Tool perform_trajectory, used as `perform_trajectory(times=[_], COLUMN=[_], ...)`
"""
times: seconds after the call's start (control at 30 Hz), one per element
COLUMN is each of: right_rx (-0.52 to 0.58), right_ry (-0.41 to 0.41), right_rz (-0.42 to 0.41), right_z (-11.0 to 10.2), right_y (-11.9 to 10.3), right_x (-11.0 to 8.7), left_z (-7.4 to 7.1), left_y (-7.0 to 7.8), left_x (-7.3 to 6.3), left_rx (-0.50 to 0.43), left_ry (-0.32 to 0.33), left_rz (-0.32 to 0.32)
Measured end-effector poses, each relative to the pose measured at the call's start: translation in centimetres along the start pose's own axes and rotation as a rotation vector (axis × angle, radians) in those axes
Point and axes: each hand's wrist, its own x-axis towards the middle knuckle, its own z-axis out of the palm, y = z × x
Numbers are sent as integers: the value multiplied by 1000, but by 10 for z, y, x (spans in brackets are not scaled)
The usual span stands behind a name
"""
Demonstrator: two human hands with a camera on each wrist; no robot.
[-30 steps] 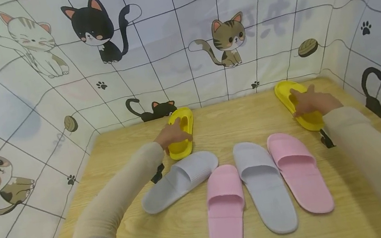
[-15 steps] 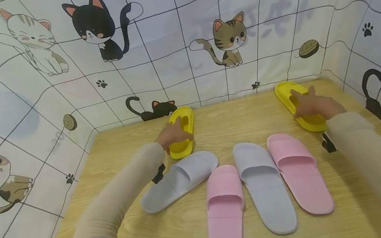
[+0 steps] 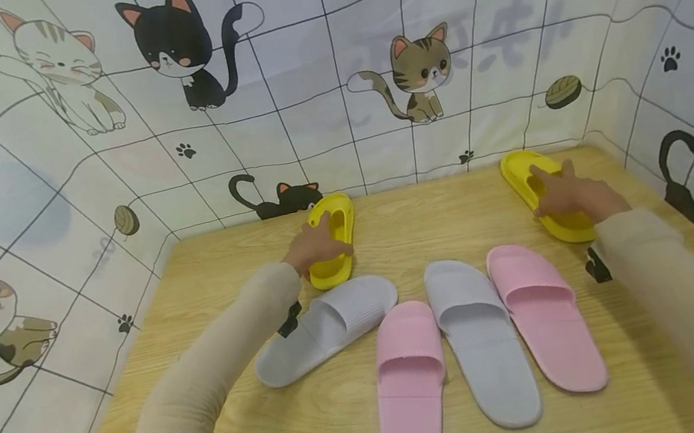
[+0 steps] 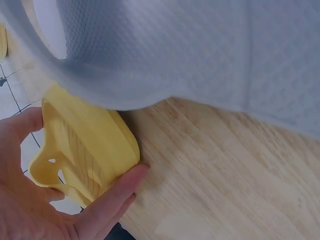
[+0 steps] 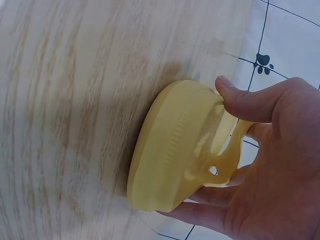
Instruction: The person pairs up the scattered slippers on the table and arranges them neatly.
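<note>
My left hand (image 3: 316,244) holds a yellow slipper (image 3: 332,273) at the back of the wooden table, across its strap. In the left wrist view, thumb and fingers span the sides of this slipper (image 4: 102,132), which lies on the wood. On the far right, my right hand (image 3: 571,194) grips the matching yellow slipper (image 3: 568,227), angled with its far end to the left. The right wrist view has its sole edge (image 5: 162,150) down on the table, thumb on one side and fingers on the other.
A grey slipper (image 3: 361,305) lies slantwise just in front of the left yellow one. Right of it are a pink slipper (image 3: 411,388), a second grey slipper (image 3: 491,352) and another pink slipper (image 3: 555,327). Cat-print cloth (image 3: 305,124) walls the table's back and sides.
Hands and slippers keep nearly the same places; only a slight shift of the head view shows.
</note>
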Motion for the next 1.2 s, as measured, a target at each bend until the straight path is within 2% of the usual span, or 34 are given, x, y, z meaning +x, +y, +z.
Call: perform_trajectory(times=[0.2,0.57,0.7,0.93,1.1,1.2], right_rx=[-16,-4,0,13,-7,-12], right_ry=[14,-2,4,13,18,21], right_rz=[-6,6,-23,-32,-30,-35], right_z=[2,0,-1,-1,-1,-1], right_y=[1,3,4,5,5,5], right_x=[-1,-1,2,1,0,0], left_z=[0,4,1,-1,-4,-3], left_y=[-2,-2,-2,1,8,15], left_x=[-5,2,-1,8,3,2], left_rx=[-7,17,-14,-19,-64,-70], left_ry=[18,15,-8,-47,-73,-98], left_rz=[18,3,-5,-49,-29,5])
